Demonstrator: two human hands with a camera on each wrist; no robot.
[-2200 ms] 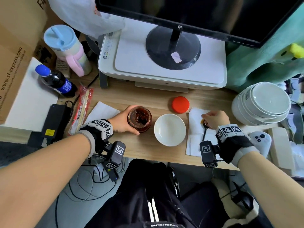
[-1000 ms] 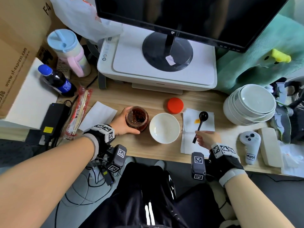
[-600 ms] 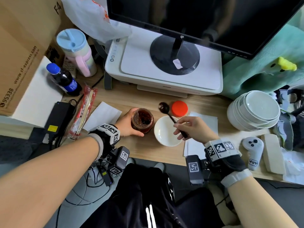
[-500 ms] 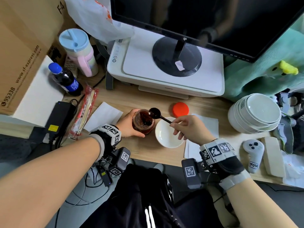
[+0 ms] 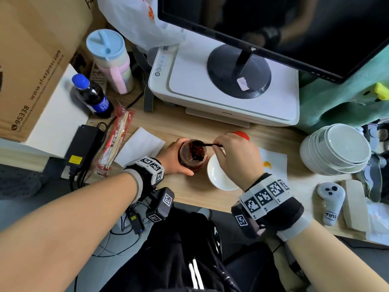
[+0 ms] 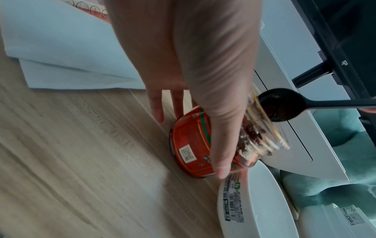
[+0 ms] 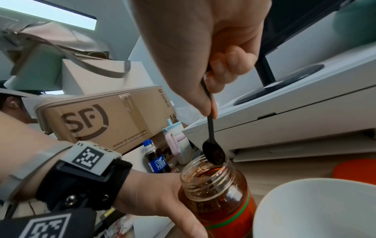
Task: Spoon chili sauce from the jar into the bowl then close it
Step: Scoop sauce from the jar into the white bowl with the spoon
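Desk: a light wood-grain top (image 5: 195, 192) is seen, its front edge running across the head view.
Floor: grey flooring (image 5: 113, 256) is shown under the desk, with black cables (image 5: 117, 234) lying on it.
Wall: a pale wall (image 7: 122, 24) is seen in the right wrist view.
Window: a bright strip (image 7: 50, 14) is seen high up.
Light: soft, even light is cast over the desk.

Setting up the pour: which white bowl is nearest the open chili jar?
The single white bowl beside the glass chili jar; the other white bowls sit stacked far right.
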